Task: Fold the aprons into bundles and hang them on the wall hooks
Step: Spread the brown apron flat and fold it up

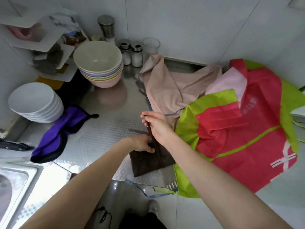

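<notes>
Left hand (143,144) presses folded dark-brown cloth apron bundle (152,160) flat, anchoring it; right hand (156,125) pinches its brown strap (150,132) taut for wrapping.

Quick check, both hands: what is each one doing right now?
Left hand: fingers straight, pressing on the folded brown apron.
Right hand: pinching the brown apron's strap, pulling it up.

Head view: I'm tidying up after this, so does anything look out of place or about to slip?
Yes. The red and green apron spills over the counter front edge, and a blue strap dangles toward the floor. The right hand pinches the brown strap while the left hand presses the brown bundle.
</notes>
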{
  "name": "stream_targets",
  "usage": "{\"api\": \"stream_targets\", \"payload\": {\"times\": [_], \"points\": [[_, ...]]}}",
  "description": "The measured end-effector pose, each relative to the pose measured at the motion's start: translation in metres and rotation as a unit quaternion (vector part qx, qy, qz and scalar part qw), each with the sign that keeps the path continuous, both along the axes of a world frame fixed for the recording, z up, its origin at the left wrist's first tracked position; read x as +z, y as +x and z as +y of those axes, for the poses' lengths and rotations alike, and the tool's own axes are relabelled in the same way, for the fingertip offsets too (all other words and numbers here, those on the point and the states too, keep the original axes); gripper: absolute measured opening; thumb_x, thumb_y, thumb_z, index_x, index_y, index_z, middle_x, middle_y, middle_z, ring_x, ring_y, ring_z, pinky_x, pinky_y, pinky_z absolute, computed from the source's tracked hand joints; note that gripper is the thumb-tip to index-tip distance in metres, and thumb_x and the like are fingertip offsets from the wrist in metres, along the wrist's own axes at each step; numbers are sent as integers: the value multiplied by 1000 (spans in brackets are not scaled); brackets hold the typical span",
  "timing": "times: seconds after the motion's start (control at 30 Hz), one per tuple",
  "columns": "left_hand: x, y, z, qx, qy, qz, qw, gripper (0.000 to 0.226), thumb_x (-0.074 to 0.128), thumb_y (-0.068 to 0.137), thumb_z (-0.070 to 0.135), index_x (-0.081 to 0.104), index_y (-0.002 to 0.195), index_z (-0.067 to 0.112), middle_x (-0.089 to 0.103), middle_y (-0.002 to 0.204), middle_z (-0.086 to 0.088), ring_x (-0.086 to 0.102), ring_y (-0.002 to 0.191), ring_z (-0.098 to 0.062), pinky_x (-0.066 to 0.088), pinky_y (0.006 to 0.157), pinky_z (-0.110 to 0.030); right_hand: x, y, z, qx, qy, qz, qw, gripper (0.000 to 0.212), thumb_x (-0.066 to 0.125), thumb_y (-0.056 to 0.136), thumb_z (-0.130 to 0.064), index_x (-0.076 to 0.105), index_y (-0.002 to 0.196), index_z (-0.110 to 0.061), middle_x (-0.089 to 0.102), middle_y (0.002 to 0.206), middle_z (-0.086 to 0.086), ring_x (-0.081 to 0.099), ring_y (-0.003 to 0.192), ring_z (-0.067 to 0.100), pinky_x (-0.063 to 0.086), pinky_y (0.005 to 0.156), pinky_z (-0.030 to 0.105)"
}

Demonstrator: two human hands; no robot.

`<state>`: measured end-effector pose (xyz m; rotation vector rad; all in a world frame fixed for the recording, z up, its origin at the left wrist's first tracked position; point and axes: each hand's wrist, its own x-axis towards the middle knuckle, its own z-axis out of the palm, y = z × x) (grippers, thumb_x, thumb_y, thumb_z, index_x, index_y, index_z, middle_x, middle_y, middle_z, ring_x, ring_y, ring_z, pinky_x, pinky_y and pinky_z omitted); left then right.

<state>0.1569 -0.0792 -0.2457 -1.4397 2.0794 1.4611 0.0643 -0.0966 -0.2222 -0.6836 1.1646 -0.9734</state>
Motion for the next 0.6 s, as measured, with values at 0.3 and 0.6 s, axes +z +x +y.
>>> {"api": "stream_targets", "payload": {"times": [0.3, 0.6], "points": [[-9, 5, -5, 124, 101, 117, 980, 38, 60, 83, -1, 57, 121, 4, 58, 126, -6, 50, 121, -18, 33, 111, -33, -2, -16, 9, 60, -93, 235, 966, 31, 47, 89, 9, 61, 109, -9, 59, 109, 3, 63, 78, 2, 44, 74, 9], [-23, 4, 1, 444, 87, 186, 872, 26, 56, 90, 8, 52, 65, 12, 55, 69, -5, 55, 61, -11, 45, 63, -17, -49, -16, 21, 21, -105, 353, 929, 26, 43, 92, 7, 56, 114, 0, 62, 79, 10, 61, 64, 12, 52, 68, 22]]}}
